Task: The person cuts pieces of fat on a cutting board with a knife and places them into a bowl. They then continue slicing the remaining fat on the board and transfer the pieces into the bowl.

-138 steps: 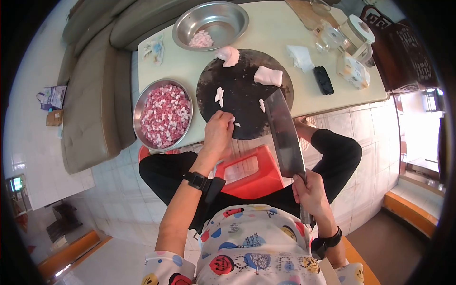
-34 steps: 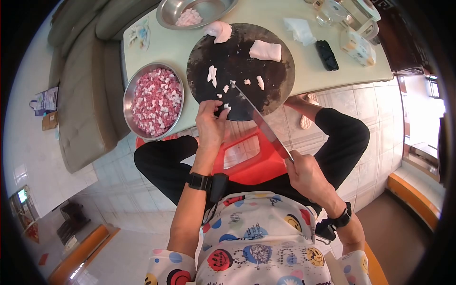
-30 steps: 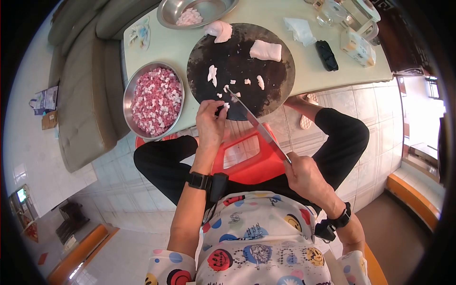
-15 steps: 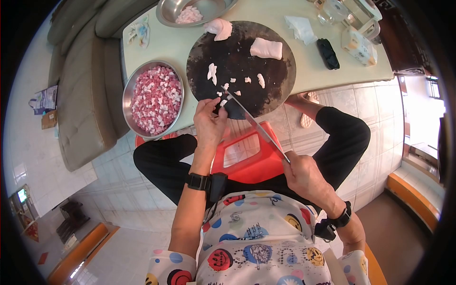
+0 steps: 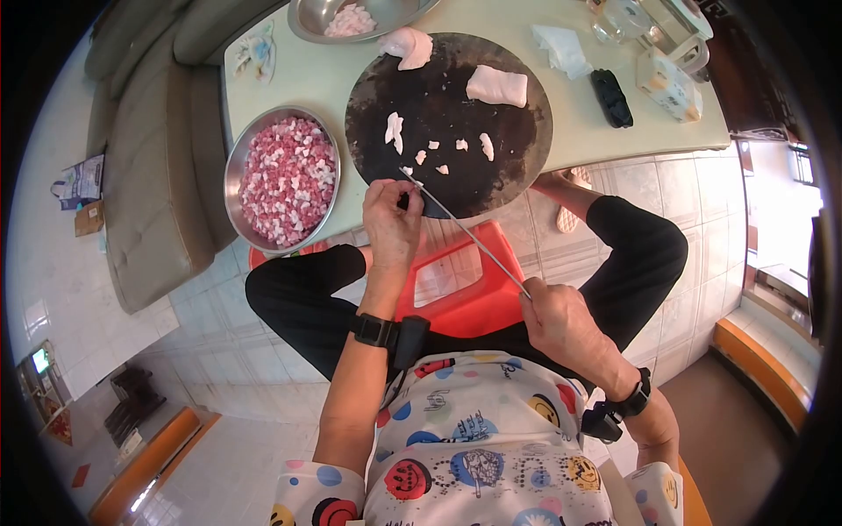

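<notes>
My right hand (image 5: 566,329) is closed around the handle of a long knife (image 5: 469,231), whose blade slants up and left over the round dark cutting board (image 5: 517,171). The blade's tip reaches the board's near left part, beside a small white piece of fat (image 5: 408,171). My left hand (image 5: 392,223) is at the board's near edge, fingers curled together next to the blade; what they pinch is hidden. Several small white fat pieces (image 5: 421,157) and a longer strip (image 5: 394,131) lie scattered on the board. A larger fat slab (image 5: 497,86) and a folded piece (image 5: 410,48) lie farther back.
Left of the board stands a metal bowl (image 5: 334,180) of diced pink and white meat. Another metal bowl (image 5: 303,28) with pale pieces is behind. A black object (image 5: 610,98), tissue pack (image 5: 668,84) and glassware are on the right. A red stool (image 5: 491,307) stands below.
The blade has turned edge-on, and its tip has shifted slightly left and toward my left fingers. The white piece seen at my left fingertips is now out of sight.
</notes>
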Action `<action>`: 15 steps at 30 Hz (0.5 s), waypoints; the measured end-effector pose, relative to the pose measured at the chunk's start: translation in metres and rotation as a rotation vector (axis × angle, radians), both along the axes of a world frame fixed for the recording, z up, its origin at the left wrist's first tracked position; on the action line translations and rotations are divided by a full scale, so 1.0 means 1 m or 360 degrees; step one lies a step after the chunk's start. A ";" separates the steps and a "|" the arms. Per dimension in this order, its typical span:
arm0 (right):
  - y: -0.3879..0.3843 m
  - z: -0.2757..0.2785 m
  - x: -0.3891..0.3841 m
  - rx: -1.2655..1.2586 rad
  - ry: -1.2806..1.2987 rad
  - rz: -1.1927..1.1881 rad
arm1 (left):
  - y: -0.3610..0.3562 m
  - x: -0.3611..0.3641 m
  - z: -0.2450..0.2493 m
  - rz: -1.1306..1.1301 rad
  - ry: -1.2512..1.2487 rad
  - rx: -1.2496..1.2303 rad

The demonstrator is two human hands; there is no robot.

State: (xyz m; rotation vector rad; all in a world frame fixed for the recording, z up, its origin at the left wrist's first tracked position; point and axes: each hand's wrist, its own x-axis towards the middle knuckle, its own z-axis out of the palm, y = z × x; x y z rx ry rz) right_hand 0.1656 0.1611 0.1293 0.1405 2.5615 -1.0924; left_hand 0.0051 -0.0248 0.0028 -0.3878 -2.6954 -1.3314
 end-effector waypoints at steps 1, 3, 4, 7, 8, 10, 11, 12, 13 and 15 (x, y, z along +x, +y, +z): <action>0.000 -0.001 0.000 0.0013 0.0007 0.0008 | 0.001 0.000 0.000 -0.0001 -0.0004 0.0001; 0.001 0.000 0.001 0.0008 -0.0009 0.0011 | 0.002 0.001 0.003 0.0006 0.0019 0.0011; 0.001 0.000 0.001 0.0002 -0.0021 0.0013 | 0.002 0.001 0.002 0.0004 0.0015 0.0011; 0.002 0.000 0.001 -0.0006 0.0003 0.0003 | 0.001 0.000 0.001 -0.0023 0.0044 0.0001; 0.002 0.000 0.001 -0.0006 0.0001 0.0001 | 0.001 0.000 0.001 -0.0022 0.0020 0.0020; 0.002 -0.001 0.001 -0.0011 0.0008 0.0011 | 0.001 -0.001 0.001 -0.0021 -0.0005 0.0038; 0.002 -0.002 0.001 -0.0010 0.0007 0.0011 | 0.001 -0.001 0.002 -0.0017 -0.0009 0.0032; 0.002 -0.002 0.000 0.0006 0.0008 0.0019 | 0.002 -0.001 0.002 -0.0012 -0.0013 0.0026; 0.002 -0.001 0.000 0.0022 0.0008 0.0028 | 0.002 -0.001 0.002 -0.0011 -0.0014 0.0026; 0.001 0.002 -0.002 0.0048 -0.0024 0.0039 | 0.001 -0.001 0.002 0.0009 -0.0009 -0.0013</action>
